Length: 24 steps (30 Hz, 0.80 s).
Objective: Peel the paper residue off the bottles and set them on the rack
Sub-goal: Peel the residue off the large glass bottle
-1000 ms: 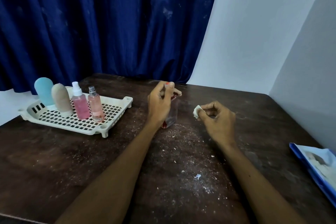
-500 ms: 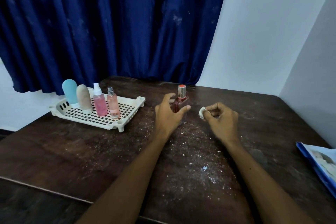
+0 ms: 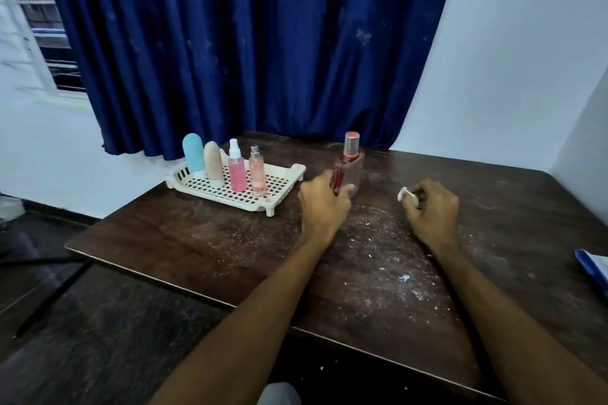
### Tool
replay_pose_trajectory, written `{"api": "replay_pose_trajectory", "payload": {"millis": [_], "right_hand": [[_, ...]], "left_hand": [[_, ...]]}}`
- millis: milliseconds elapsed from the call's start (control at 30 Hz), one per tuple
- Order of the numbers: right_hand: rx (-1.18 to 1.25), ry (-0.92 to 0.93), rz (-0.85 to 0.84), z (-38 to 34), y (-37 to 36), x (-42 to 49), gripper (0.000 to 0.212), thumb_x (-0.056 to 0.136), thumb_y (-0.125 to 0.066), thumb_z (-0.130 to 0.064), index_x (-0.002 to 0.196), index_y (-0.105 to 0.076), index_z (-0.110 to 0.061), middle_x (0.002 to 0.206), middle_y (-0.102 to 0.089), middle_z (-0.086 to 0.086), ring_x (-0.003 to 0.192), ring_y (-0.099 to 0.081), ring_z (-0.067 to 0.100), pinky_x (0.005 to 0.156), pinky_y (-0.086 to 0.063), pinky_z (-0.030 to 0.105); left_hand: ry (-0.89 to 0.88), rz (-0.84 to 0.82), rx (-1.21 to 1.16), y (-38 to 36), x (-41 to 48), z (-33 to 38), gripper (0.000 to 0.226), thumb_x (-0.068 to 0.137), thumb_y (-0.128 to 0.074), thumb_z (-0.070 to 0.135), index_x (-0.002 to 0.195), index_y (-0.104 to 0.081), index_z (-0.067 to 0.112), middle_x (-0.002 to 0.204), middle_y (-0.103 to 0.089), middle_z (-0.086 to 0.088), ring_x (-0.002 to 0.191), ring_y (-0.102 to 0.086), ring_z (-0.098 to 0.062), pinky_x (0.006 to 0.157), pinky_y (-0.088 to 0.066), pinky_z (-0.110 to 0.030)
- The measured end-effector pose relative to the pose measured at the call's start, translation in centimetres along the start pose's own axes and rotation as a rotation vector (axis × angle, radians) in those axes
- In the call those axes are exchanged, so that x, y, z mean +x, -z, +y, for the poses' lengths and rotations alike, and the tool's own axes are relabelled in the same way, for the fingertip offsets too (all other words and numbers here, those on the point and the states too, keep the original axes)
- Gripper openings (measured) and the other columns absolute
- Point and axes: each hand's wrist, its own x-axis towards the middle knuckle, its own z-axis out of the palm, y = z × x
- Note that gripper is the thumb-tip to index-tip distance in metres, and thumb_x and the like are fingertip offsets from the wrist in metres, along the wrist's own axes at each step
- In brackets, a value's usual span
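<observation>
Though off rack (image 3: 291, 172), bottle (image 3: 354, 165) in left hand (image 3: 324, 207), paper (image 3: 404, 194) in right hand (image 3: 431, 214)

The dark desk (image 3: 197, 240) carries a white rack (image 3: 283, 179) at back left, a bottle (image 3: 354, 171) near it, paper crumbs (image 3: 378, 233) and a blue packet (image 3: 592, 270) at right

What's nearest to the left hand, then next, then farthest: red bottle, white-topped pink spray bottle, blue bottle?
1. Red bottle: gripped by the left hand.
2. Pink spray bottle: on the rack, leftward.
3. Blue bottle: rack's far left end.
</observation>
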Motion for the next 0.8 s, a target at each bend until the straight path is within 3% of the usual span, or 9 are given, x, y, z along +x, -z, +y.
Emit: {"api": "replay_pose_trajectory", "payload": {"millis": [67,167,200,233,300,367,533,800], "right_hand": [[0.002,-0.001,0.014,0.0,0.1,0.0,0.012,0.081,-0.075,-0.005,0.076,-0.065,-0.005,0.073,-0.064,0.009,0.063,-0.058,0.023,0.061,-0.049,0.035],[-0.011,-0.013,0.009,0.1,0.0,-0.1,0.011,0.08,-0.076,-0.006,0.077,-0.065,-0.005,0.074,-0.065,0.01,0.063,-0.058,0.023,0.062,-0.05,0.035],[-0.017,-0.016,0.005,0.1,0.1,-0.1,0.011,0.08,-0.076,-0.006,0.077,-0.066,-0.005,0.074,-0.065,0.011,0.063,-0.058,0.023,0.062,-0.049,0.034],[-0.021,-0.018,0.001,0.1,0.1,-0.1,0.011,0.08,-0.076,-0.006,0.078,-0.066,-0.005,0.075,-0.066,0.011,0.064,-0.058,0.023,0.062,-0.049,0.032],[-0.028,-0.02,-0.005,0.1,0.1,-0.1,0.01,0.08,-0.076,-0.007,0.079,-0.066,-0.005,0.075,-0.066,0.012,0.064,-0.058,0.023,0.062,-0.049,0.033],[-0.03,-0.026,-0.013,0.1,0.1,-0.1,0.01,0.081,-0.076,-0.006,0.079,-0.066,-0.005,0.076,-0.066,0.011,0.064,-0.059,0.023,0.062,-0.051,0.035],[-0.035,-0.02,-0.017,0.1,0.1,-0.1,0.01,0.081,-0.075,-0.005,0.078,-0.065,-0.006,0.074,-0.065,0.01,0.064,-0.059,0.024,0.062,-0.053,0.038],[-0.016,-0.029,0.006,0.5,-0.3,0.1,0.01,0.082,-0.075,-0.008,0.078,-0.066,-0.007,0.075,-0.066,0.009,0.065,-0.06,0.023,0.063,-0.052,0.033]], "left_hand": [[-0.029,0.096,-0.006,2.0,0.5,-0.4,0.03,0.082,-0.078,0.037,0.101,-0.073,0.015,0.089,-0.075,0.002,0.079,-0.068,-0.013,0.076,-0.056,-0.031],[-0.026,0.192,0.004,5.4,1.6,-1.2,0.032,0.082,-0.079,0.034,0.105,-0.073,0.013,0.089,-0.075,0.003,0.07,-0.063,-0.006,0.058,-0.045,-0.006],[-0.015,0.211,0.018,6.3,2.0,-1.6,0.031,0.082,-0.079,0.034,0.104,-0.074,0.013,0.087,-0.075,0.003,0.068,-0.062,-0.006,0.056,-0.042,-0.005],[0.001,0.226,0.033,7.1,2.5,-2.2,0.03,0.081,-0.079,0.036,0.101,-0.075,0.014,0.084,-0.075,0.002,0.068,-0.062,-0.008,0.06,-0.044,-0.008],[0.046,0.239,0.043,8.2,3.2,-3.6,0.028,0.08,-0.079,0.039,0.097,-0.076,0.016,0.078,-0.074,0.0,0.068,-0.065,-0.015,0.074,-0.055,-0.03],[0.096,0.224,0.049,8.7,3.4,-4.5,0.027,0.079,-0.08,0.037,0.094,-0.076,0.015,0.075,-0.072,-0.001,0.067,-0.066,-0.018,0.072,-0.057,-0.039],[0.164,0.19,0.04,8.5,3.4,-6.2,0.021,0.079,-0.08,0.033,0.077,-0.07,0.015,0.061,-0.067,-0.002,0.054,-0.067,-0.02,0.054,-0.058,-0.042],[0.2,0.139,0.051,8.2,3.2,-6.7,0.021,0.079,-0.081,0.026,0.087,-0.075,0.008,0.07,-0.07,-0.003,0.065,-0.065,-0.019,0.07,-0.056,-0.035]]}}
